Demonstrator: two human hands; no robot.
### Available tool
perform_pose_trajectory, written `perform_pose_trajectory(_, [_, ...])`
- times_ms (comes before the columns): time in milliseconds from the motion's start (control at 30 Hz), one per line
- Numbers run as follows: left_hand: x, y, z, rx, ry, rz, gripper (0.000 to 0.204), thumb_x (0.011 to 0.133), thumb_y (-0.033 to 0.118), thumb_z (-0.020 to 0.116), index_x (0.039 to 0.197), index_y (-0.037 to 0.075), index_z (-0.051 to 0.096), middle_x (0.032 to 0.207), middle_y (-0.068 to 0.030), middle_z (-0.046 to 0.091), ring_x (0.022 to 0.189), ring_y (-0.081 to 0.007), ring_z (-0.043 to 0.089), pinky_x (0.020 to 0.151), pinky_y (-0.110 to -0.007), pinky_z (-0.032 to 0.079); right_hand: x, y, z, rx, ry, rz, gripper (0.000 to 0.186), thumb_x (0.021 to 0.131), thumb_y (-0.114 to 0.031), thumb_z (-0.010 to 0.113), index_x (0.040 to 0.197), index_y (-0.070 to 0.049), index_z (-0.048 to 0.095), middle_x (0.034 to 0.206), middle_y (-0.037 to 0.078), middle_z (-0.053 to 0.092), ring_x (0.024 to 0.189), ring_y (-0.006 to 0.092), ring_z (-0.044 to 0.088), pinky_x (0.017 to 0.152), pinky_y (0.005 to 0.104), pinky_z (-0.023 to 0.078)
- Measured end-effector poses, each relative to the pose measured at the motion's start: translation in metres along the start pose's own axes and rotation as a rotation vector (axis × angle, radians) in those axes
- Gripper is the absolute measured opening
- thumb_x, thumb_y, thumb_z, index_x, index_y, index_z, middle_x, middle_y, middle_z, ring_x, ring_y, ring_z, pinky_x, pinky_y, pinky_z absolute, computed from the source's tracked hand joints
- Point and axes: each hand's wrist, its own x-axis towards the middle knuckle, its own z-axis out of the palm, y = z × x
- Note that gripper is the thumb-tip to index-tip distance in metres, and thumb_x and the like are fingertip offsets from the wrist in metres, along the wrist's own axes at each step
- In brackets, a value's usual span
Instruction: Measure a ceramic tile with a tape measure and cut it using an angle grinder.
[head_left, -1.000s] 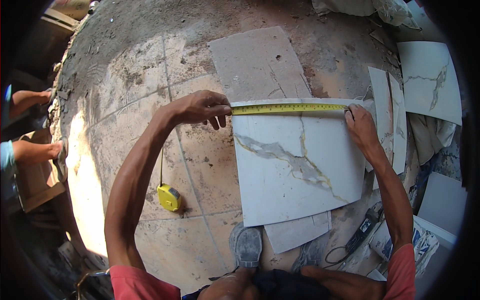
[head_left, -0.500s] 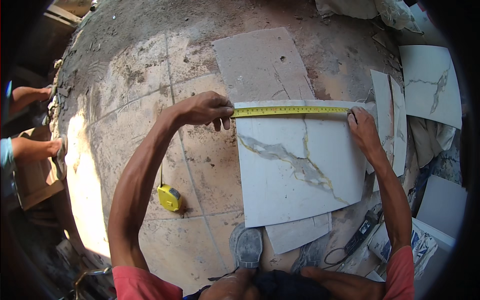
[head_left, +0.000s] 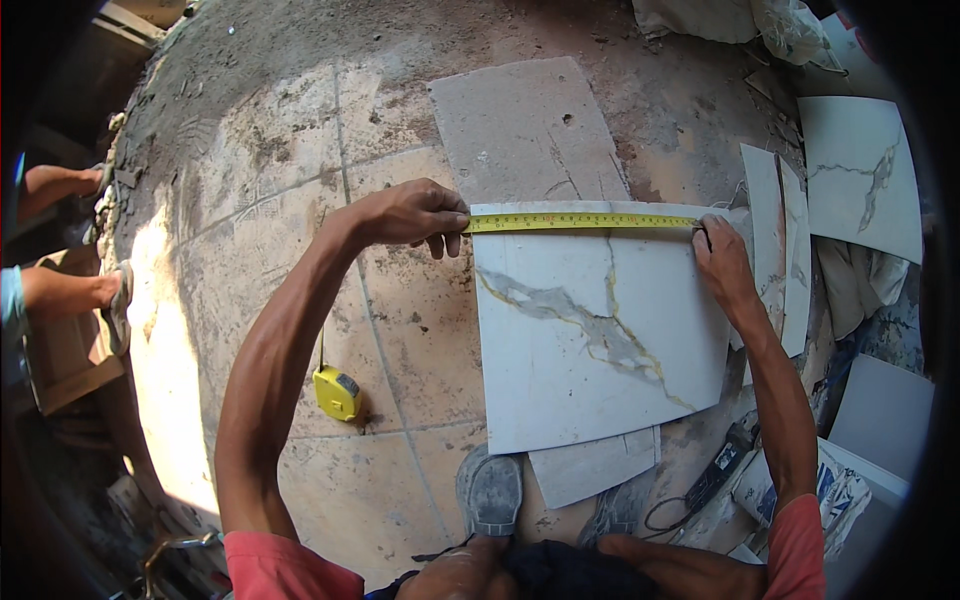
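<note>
A white tile (head_left: 560, 400) with grey and gold veining lies in front of me, on top of other tile pieces. Across its far part stretches the yellow blade of a tape measure (head_left: 585, 221). My left hand (head_left: 418, 215) pinches the blade at the tile's left edge. At the right edge, my right hand (head_left: 722, 262) grips the blade's end between finger and thumb. The yellow tape measure case (head_left: 337, 393) rests on the floor left of the tile, its blade running up behind my left forearm.
A dusty board (head_left: 525, 125) lies beyond the tile. Veined tile strips (head_left: 768, 215) and another white tile (head_left: 862, 165) are at the right, near a corded power tool (head_left: 722, 470). A tile offcut (head_left: 595, 465) pokes out by my shoes. Another person's legs (head_left: 65, 290) show at the left.
Almost nothing differs; both hands keep the tape blade across the tile. The whole picture has shifted very slightly.
</note>
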Motion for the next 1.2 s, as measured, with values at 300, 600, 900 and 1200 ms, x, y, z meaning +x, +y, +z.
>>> perform_pose_trajectory(300, [-0.001, 0.002, -0.002, 0.023, -0.039, -0.049, 0.028, 0.093, 0.024, 0.044, 0.1, 0.004, 0.061, 0.078, -0.005, 0.065, 0.069, -0.0118, 0.06, 0.064, -0.028, 0.049, 0.001, -0.001, 0.002, 0.001, 0.002, -0.011, 0.018, 0.083, -0.01, 0.044, 0.088, 0.006, 0.05, 0.086, 0.023, 0.053, 0.084, 0.04, 0.051, 0.076, 0.0454, 0.04])
perform_pose_trajectory(600, [0.002, 0.002, 0.001, 0.005, 0.003, -0.019, 0.025, 0.094, 0.023, 0.045, 0.089, 0.005, 0.062, 0.071, -0.002, 0.063, 0.06, -0.0072, 0.057, 0.052, -0.022, 0.044, 0.0, -0.001, -0.001, -0.026, -0.004, 0.02, 0.018, 0.083, -0.011, 0.045, 0.089, 0.005, 0.051, 0.086, 0.023, 0.054, 0.083, 0.0399, 0.052, 0.076, 0.0455, 0.041])
perform_pose_trajectory(900, [-0.006, 0.003, -0.003, -0.05, 0.001, -0.022, 0.023, 0.093, 0.022, 0.048, 0.085, 0.003, 0.059, 0.069, -0.0029, 0.063, 0.057, -0.0077, 0.055, 0.051, -0.022, 0.043, 0.004, 0.005, 0.017, 0.017, 0.018, 0.016, 0.02, 0.082, -0.014, 0.048, 0.089, 0.005, 0.052, 0.087, 0.026, 0.055, 0.084, 0.042, 0.055, 0.077, 0.0465, 0.045])
perform_pose_trajectory(1200, [0.001, 0.012, 0.001, -0.098, -0.004, -0.046, 0.021, 0.093, 0.019, 0.047, 0.089, 0.002, 0.059, 0.069, -0.0022, 0.062, 0.058, -0.0068, 0.054, 0.051, -0.021, 0.042, 0.006, 0.014, 0.01, -0.013, -0.035, 0.042, 0.02, 0.082, -0.013, 0.047, 0.085, 0.005, 0.054, 0.085, 0.025, 0.056, 0.083, 0.0412, 0.056, 0.076, 0.0466, 0.046])
